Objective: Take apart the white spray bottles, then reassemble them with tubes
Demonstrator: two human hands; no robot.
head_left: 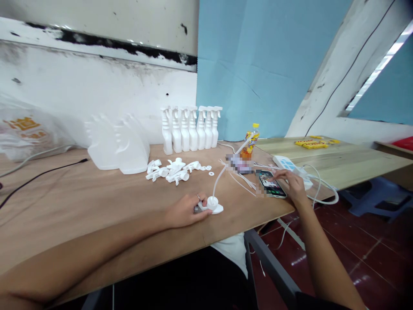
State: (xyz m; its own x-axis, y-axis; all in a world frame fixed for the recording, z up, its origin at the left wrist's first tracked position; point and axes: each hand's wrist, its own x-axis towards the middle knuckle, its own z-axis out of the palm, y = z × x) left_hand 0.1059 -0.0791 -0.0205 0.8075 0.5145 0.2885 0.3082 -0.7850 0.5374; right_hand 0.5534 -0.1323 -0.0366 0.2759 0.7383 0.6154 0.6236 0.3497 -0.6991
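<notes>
My left hand [189,211] rests on the table, closed round a white trigger spray head [218,209]. The head lies with its round collar facing up, and a thin white dip tube [218,181] rises out of it, bending right at the top. My right hand [293,183] is over a smartphone [271,184] lying on the table, with a finger stretched out to its lit screen and nothing held. Left of the phone lie several loose white tubes [247,184]. Beyond my left hand is a pile of white spray heads [176,171], with small white washers [211,174] beside it.
Several white spray bottles [192,133] stand in a row against the wall. Large translucent jugs [132,150] are left of them. A drink bottle [250,142], a white power strip [287,165] with cables, and a plastic bag [29,133] are also on the table.
</notes>
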